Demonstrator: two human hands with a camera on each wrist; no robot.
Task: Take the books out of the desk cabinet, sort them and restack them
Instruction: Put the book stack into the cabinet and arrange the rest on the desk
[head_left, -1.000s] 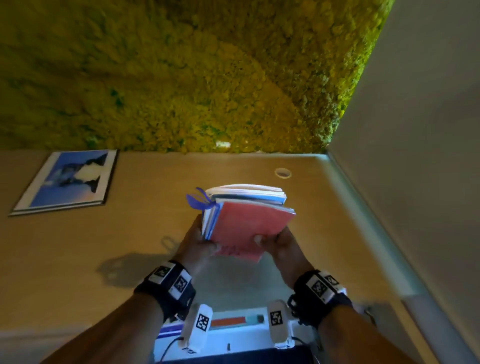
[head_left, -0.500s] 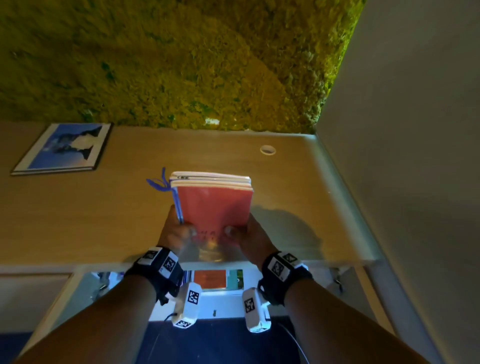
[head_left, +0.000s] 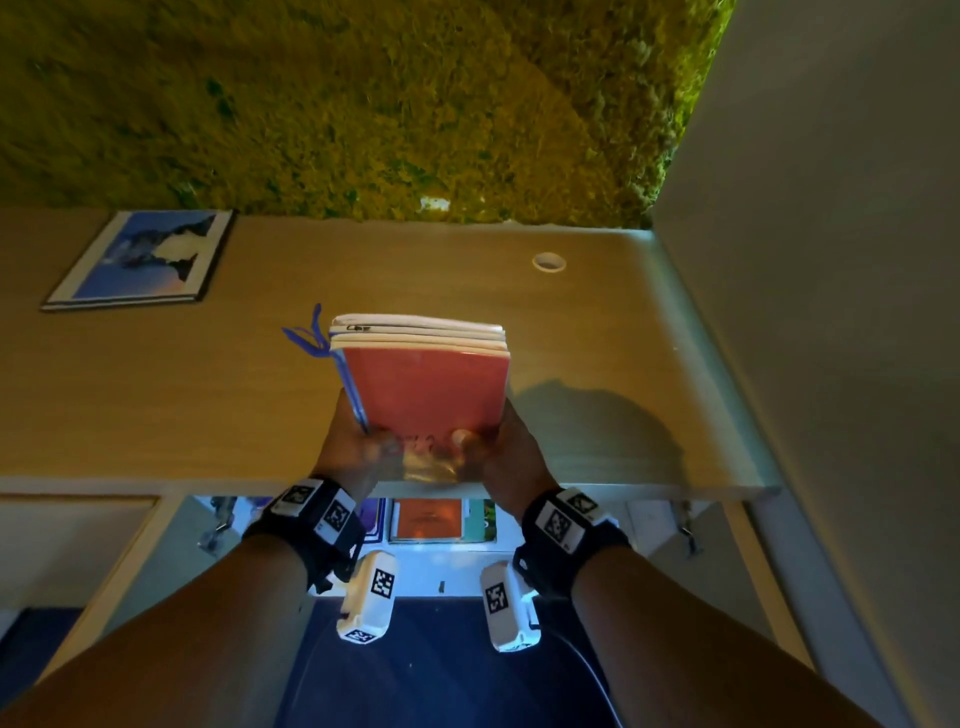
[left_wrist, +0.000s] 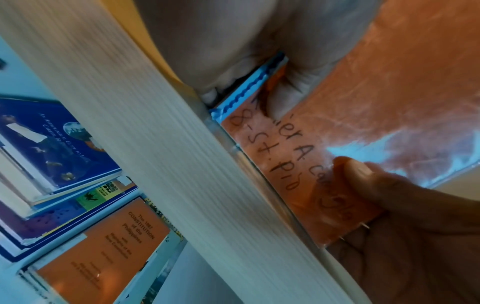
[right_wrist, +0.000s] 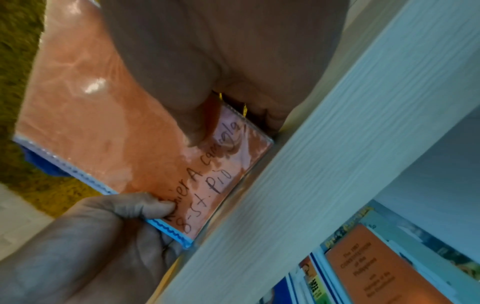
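From the head view, the left hand (head_left: 347, 451) and the right hand (head_left: 511, 451) are together gripping a small stack of thin books topped by a salmon-red, plastic-covered notebook (head_left: 426, 387), thumbs pressing on its near end and the fingers hidden beneath. The stack is lying roughly flat over the pale wooden desk top (head_left: 156, 395), its long axis running away from the person toward the mossy green wall (head_left: 363, 104); whether it is touching the wood cannot be told. Its near end is sitting at the desk's front edge, its white page edges are facing the wall, and a blue ribbon (head_left: 306, 338) is trailing off its far left corner. Bare wood is lying on both sides; a blue picture book (head_left: 140, 260) is resting flat well off to the far left, a round cable hole (head_left: 549, 262) far right, and a plain grey wall (head_left: 831, 260) is closing in the right side. Below the edge, an orange paperback (head_left: 427, 519) is showing in the open cabinet. From the left wrist view, the left thumb (left_wrist: 280, 98) is pinching the handwritten red cover beside a blue scalloped binding (left_wrist: 246, 90), with the right thumb opposite; the desk's edge (left_wrist: 155, 154) is crossing diagonally, with books stacked below. From the right wrist view, both thumbs are pressing on the cover above the desk edge (right_wrist: 337, 154), the orange paperback (right_wrist: 376, 273) lying underneath.
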